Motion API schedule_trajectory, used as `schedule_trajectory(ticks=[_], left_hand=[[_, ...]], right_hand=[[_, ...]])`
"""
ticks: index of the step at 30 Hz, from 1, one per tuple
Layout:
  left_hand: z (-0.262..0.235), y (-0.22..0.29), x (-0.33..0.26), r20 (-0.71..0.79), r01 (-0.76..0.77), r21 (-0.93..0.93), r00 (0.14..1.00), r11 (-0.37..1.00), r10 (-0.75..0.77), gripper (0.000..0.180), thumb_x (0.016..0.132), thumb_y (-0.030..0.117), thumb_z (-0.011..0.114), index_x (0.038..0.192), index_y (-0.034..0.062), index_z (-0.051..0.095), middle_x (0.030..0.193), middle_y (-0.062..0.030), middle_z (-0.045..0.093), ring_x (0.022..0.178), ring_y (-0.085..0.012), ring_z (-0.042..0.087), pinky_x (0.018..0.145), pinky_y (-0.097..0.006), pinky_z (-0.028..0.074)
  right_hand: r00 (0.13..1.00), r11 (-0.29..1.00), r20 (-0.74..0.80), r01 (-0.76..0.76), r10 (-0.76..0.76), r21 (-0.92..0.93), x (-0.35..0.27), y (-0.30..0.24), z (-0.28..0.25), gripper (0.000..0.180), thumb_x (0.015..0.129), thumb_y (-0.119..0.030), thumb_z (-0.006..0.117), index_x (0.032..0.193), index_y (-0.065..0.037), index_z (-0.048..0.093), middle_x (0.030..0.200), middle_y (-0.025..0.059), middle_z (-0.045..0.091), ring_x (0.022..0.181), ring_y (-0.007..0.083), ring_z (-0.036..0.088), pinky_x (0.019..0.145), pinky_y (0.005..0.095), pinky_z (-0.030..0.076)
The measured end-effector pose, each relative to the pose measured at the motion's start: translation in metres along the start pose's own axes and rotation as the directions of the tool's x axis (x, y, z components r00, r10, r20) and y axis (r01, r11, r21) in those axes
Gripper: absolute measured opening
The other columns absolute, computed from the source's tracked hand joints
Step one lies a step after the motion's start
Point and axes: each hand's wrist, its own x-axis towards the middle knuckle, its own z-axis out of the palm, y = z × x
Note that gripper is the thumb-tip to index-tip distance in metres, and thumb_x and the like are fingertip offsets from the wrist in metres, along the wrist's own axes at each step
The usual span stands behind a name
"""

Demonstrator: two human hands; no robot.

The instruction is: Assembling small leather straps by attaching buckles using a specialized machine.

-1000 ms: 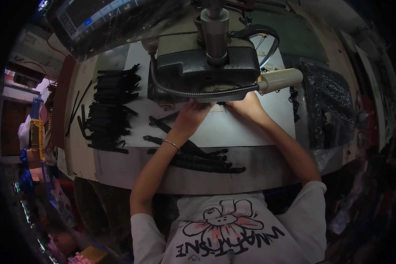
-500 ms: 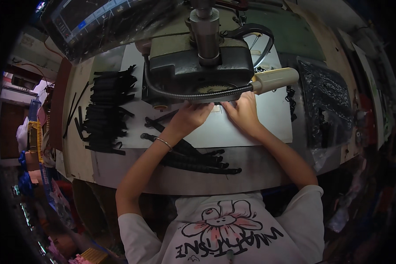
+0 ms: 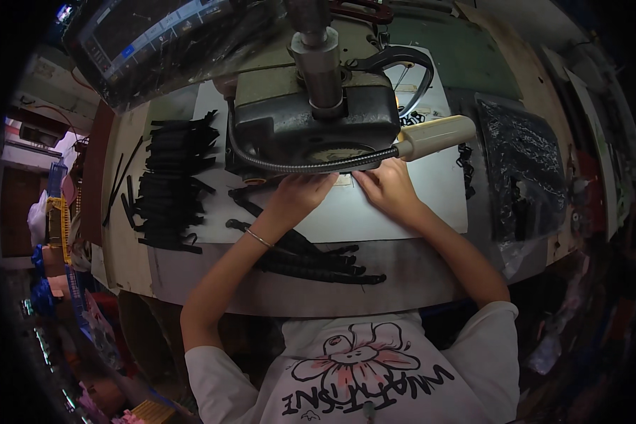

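My left hand (image 3: 298, 198) and my right hand (image 3: 386, 187) rest side by side on the white work plate (image 3: 403, 219), fingertips tucked under the head of a black sewing machine (image 3: 314, 124). What the fingers press there is hidden by the machine head. A thin bracelet circles my left wrist. Beneath my left forearm lies a pile of black straps (image 3: 311, 258) near the table's front edge. A cream lamp head (image 3: 434, 136) on a flexible metal arm hangs just above my right hand.
A stack of black straps (image 3: 173, 184) lies on the table's left side, with a few loose ones beside it. At the right sits a clear plastic bag of black parts (image 3: 523, 173). Cluttered shelving stands far left.
My head has moved closer to the machine, so everything looks larger. Both hands stay under the machine head in nearly the same place.
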Motion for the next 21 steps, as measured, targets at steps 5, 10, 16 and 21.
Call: schedule_trajectory(ticks=[5,10,16,21], left_hand=[[-0.002,0.001,-0.002,0.029,0.036,-0.060,0.999,0.998,-0.034,0.029,0.075,0.007,0.057,0.105,0.0068,0.061,0.103,-0.0043,0.061,0.098,-0.0182,0.058,0.085,-0.030,0.047],[-0.002,0.004,-0.007,0.079,0.061,-0.052,0.995,0.997,-0.057,0.032,0.076,0.007,0.057,0.107,0.0064,0.060,0.105,-0.0043,0.060,0.096,-0.0188,0.059,0.081,-0.029,0.049],[-0.007,0.014,-0.005,0.091,0.131,-0.040,0.988,0.991,-0.127,0.033,0.074,0.005,0.056,0.108,0.0035,0.059,0.110,-0.0064,0.057,0.092,-0.0216,0.060,0.080,-0.030,0.049],[-0.004,0.015,-0.003,0.131,0.211,-0.108,0.972,0.971,-0.197,0.041,0.074,0.003,0.053,0.114,0.0035,0.055,0.111,-0.0081,0.056,0.095,-0.0240,0.058,0.081,-0.032,0.048]], right_hand=[[0.999,0.999,0.042,-0.032,0.031,0.026,0.000,-0.003,-0.004,0.018,0.074,-0.016,0.067,0.067,0.000,0.064,0.060,0.0137,0.055,0.061,0.0313,0.052,0.058,0.0399,0.037],[0.999,1.000,0.049,-0.024,0.023,0.015,-0.001,-0.002,-0.002,0.017,0.074,-0.015,0.067,0.069,0.001,0.064,0.060,0.0139,0.056,0.062,0.0319,0.053,0.059,0.0400,0.038],[0.994,0.998,0.099,-0.056,0.053,0.025,-0.002,0.000,-0.002,0.013,0.074,-0.011,0.066,0.073,0.002,0.064,0.063,0.0154,0.058,0.058,0.0314,0.055,0.053,0.0387,0.041],[0.980,0.988,0.154,-0.141,0.130,0.063,-0.003,0.011,0.006,0.020,0.074,-0.015,0.066,0.084,0.001,0.062,0.092,0.0160,0.058,0.097,0.0321,0.049,0.091,0.0426,0.030]])
